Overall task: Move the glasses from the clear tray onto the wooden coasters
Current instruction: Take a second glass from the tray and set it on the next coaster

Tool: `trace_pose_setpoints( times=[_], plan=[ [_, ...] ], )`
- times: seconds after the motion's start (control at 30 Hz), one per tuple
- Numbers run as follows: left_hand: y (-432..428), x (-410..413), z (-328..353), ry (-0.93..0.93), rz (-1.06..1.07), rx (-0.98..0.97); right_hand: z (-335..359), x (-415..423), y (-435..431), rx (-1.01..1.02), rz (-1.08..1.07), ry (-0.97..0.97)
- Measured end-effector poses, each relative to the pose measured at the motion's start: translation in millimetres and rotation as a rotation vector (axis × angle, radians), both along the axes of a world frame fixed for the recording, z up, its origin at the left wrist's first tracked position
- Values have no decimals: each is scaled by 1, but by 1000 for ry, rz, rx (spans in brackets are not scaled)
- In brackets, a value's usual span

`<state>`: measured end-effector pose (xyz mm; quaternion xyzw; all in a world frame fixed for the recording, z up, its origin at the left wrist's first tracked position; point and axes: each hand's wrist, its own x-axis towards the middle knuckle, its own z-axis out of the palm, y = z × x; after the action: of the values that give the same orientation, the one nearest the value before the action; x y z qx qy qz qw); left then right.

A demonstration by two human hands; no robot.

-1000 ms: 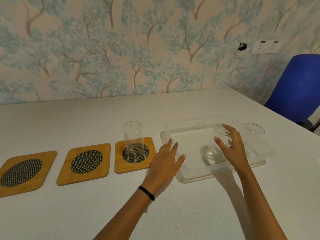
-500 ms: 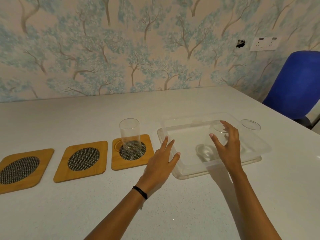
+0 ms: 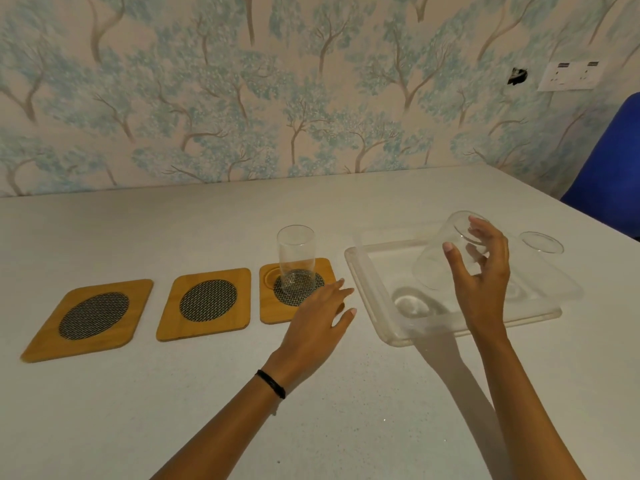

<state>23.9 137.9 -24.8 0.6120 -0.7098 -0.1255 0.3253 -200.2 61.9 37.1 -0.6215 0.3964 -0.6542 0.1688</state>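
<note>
Three wooden coasters with dark mesh centres lie in a row: left coaster (image 3: pixel 88 320), middle coaster (image 3: pixel 205 303), right coaster (image 3: pixel 268 308). One clear glass (image 3: pixel 296 259) stands upright on the right coaster. My right hand (image 3: pixel 481 275) is shut on a second glass (image 3: pixel 441 252), lifted and tilted above the clear tray (image 3: pixel 374 296). A third glass (image 3: pixel 542 252) stands at the tray's far right side. My left hand (image 3: pixel 317 325) hovers open, fingers spread, over the front right corner of the right coaster.
All of this lies on a white table (image 3: pixel 173 410) against a wall with tree-pattern wallpaper. A blue chair (image 3: pixel 609 174) stands at the table's right end. A wall socket (image 3: pixel 571 75) is up on the right.
My right hand has lifted the glass off the tray floor and tilted it. My left hand has stayed beside the tray near the right coaster.
</note>
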Motion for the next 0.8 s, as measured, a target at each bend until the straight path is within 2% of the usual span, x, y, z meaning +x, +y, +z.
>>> trace_pose_setpoints(
  times=[0.3,0.8],
  plan=[
    [45,86,-1,-108,130,-64,10,57,28,15,198,31],
    [77,202,-9,-217,318,30,16,194,58,85,473,135]
  ],
)
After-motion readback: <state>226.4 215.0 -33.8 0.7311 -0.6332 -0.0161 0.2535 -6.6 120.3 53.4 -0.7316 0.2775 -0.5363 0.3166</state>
